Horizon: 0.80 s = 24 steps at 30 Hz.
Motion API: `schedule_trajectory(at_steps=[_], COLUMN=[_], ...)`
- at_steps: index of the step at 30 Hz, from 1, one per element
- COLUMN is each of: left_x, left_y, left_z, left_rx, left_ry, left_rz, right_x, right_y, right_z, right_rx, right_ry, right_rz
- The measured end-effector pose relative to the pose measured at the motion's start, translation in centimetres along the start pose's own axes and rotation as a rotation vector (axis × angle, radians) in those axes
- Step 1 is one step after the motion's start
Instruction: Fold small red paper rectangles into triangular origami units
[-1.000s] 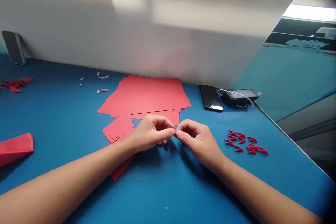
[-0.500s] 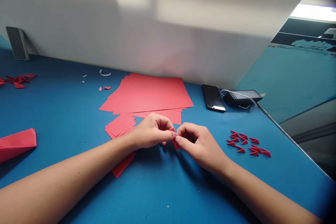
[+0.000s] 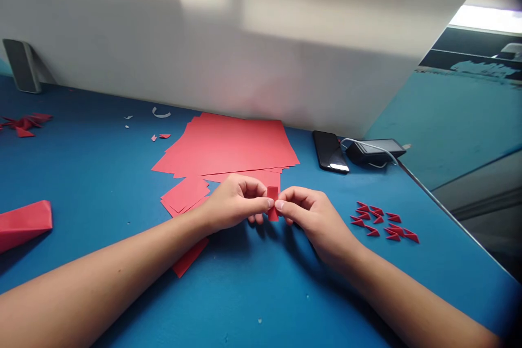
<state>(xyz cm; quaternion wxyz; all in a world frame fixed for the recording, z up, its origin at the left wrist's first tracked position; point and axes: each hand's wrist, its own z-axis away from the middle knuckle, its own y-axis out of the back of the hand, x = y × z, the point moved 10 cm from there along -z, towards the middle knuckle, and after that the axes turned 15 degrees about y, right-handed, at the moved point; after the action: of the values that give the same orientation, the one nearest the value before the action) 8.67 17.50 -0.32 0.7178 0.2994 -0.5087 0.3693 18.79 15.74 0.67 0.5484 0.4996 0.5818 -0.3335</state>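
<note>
A: The little red strip (image 3: 273,194) has been turned. It was tilted half a second ago. Now it is held straight up and down, with its flat side shown.

B: How is it held?

A: Its left side is pinched by the thumb and fingers of the left hand (image 3: 236,206). Its right side is pinched by the right hand (image 3: 312,215). Each grip is closed on the strip, and neither has been let go.

B: Where is it kept?

A: Above the middle of the counter (image 3: 261,288), on the near side of the big red sheets (image 3: 232,144), which are laid by the back edge.

B: What is meant by the turn?

A: More of the strip can be seen, and both sides can be reached by the thumbs. It seems to be kept even for folding. Any crease under the thumbs cannot be told.

B: And the small folded pieces (image 3: 395,231)?

A: They are spread near the counter's right edge, apart from the right hand.
</note>
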Motion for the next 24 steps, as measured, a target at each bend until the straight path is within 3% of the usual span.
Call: schedule_trajectory(at_steps=[12, 24], left_x=[-0.18, -0.19], left_y=[0.10, 0.04], left_z=[0.00, 0.09], left_rx=[0.006, 0.020], left_ry=[0.044, 0.064], left_rz=[-0.037, -0.056], right_x=[0.01, -0.35], right_y=[-0.49, 0.17], right_z=[-0.04, 0.00], right_rx=[-0.148, -0.055], right_ry=[0.013, 0.068], right_rz=[0.131, 0.108])
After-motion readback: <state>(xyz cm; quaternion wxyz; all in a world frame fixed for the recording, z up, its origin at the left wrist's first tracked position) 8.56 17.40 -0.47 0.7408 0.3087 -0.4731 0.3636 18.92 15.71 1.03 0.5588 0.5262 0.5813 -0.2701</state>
